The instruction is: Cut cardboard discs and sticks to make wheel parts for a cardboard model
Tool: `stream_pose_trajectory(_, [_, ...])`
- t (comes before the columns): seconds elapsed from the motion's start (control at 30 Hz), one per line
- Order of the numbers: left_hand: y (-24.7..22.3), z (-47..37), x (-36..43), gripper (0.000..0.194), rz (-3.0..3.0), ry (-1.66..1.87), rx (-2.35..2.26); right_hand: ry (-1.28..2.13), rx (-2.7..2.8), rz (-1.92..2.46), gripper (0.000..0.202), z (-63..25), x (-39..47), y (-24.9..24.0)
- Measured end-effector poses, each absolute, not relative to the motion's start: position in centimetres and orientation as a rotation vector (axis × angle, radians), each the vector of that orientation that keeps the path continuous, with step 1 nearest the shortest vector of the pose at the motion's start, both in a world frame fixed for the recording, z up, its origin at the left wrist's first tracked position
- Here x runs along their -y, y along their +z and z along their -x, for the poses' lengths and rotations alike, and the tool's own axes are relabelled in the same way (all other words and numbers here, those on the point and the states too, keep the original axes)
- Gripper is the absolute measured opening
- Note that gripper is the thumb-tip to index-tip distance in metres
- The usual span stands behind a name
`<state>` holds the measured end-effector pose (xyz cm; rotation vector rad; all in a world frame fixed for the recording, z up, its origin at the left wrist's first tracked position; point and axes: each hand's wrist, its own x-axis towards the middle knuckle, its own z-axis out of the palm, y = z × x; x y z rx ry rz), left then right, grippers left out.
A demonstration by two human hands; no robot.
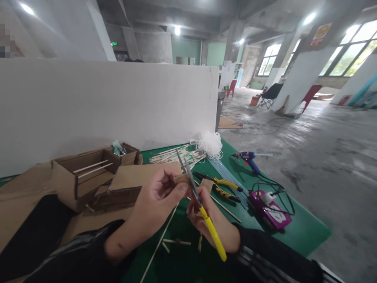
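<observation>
My left hand (165, 192) pinches a small brown piece of cardboard (181, 179) near the middle of the view. Yellow-handled scissors (210, 226) are held in my right hand (213, 220), their blades pointing up and away, parted, beside the cardboard piece. Part of my right hand's grip is hidden behind the scissors. Just beyond my right hand lie yellow-and-black pliers (228, 184) and a small cardboard piece (207, 184). Below my hands, short wooden sticks (176, 241) rest on the green table.
Cardboard boxes (66, 181) stand at the left. Wooden sticks (169, 154) and a white string bundle (210, 145) lie at the back of the green table (312, 234). A blue glue gun (250, 159) and purple power strip (272, 214) are right. A white partition (118, 102) rises behind.
</observation>
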<state>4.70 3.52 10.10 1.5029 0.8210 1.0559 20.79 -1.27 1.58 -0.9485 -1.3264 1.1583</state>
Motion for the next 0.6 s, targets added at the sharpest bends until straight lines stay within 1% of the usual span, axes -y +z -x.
stream_pose_trajectory(0.1, [10.2,-4.7,-3.5,0.022,-1.499,1.066,-0.837,1.251,1.395,0.878,0.031,-20.8,1.4,2.1])
stream_pose_trajectory(0.37, [10.5,-4.5,-3.5,0.023,-1.508,1.075,-0.839,1.198,1.493,0.889,0.046,-21.2,1.5,2.5])
stream_pose_trajectory(0.6, [10.5,-4.7,-3.7,0.022,-1.498,1.107,-0.838,1.238,1.56,0.899,0.045,-20.9,1.4,2.8])
